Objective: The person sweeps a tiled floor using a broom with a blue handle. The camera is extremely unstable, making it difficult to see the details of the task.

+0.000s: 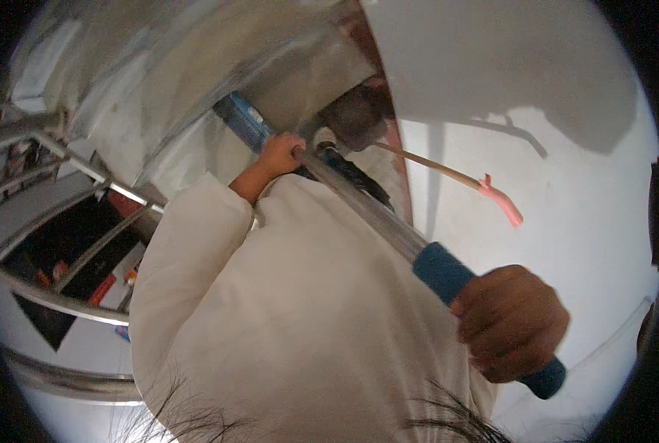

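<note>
A long-handled broom runs diagonally across my front. Its pale tube handle (368, 213) ends at the upper right in a blue grip sleeve (443, 271). My right hand (512, 324) is wrapped around this sleeve, whose end sticks out below the fist. Lower on the tube, my left hand (281, 156) is closed around it in front of my light top. Just past the left hand shows the blue bristled head (243, 119), over the floor; whether it touches the floor, I cannot tell. Beside the tube is a dark-clad leg with a shoe (325, 138).
A thin stick with a pink hooked end (501, 202) leans near the white wall (573, 238), with a dark object (357, 119) at its lower end. Metal railings (86, 171) stand on the left, with various goods beyond them. The floor (180, 72) looks blurred.
</note>
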A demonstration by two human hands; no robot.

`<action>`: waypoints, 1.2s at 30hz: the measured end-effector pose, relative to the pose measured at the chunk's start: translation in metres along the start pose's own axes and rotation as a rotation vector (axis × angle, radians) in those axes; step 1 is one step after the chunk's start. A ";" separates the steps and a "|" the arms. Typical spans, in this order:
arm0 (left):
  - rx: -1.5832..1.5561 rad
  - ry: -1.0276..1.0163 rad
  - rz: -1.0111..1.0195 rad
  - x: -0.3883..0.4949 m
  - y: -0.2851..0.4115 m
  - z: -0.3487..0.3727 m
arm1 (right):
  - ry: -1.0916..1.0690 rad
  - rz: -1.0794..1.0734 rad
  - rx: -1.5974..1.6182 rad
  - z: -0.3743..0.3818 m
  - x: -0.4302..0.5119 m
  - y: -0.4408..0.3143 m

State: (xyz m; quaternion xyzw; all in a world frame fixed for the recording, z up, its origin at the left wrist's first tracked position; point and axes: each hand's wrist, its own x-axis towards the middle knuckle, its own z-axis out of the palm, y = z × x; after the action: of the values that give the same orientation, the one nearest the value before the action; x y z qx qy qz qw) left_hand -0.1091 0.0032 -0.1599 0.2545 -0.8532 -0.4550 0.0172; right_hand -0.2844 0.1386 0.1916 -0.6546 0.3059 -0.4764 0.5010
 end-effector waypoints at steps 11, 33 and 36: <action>-0.044 -0.019 0.441 0.048 0.098 0.001 | -0.128 -0.463 0.268 0.021 -0.011 -0.069; -0.008 0.166 0.259 0.044 0.038 0.022 | -0.139 -0.098 0.019 -0.005 -0.005 -0.032; -0.087 0.204 0.401 0.061 0.079 0.017 | -0.233 -0.301 0.158 0.002 -0.009 -0.042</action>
State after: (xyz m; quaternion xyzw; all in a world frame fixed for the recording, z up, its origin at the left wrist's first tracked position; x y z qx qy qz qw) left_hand -0.1999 0.0245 -0.1199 0.1235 -0.8600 -0.4510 0.2046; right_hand -0.2888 0.1603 0.2282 -0.7022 0.1062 -0.4893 0.5061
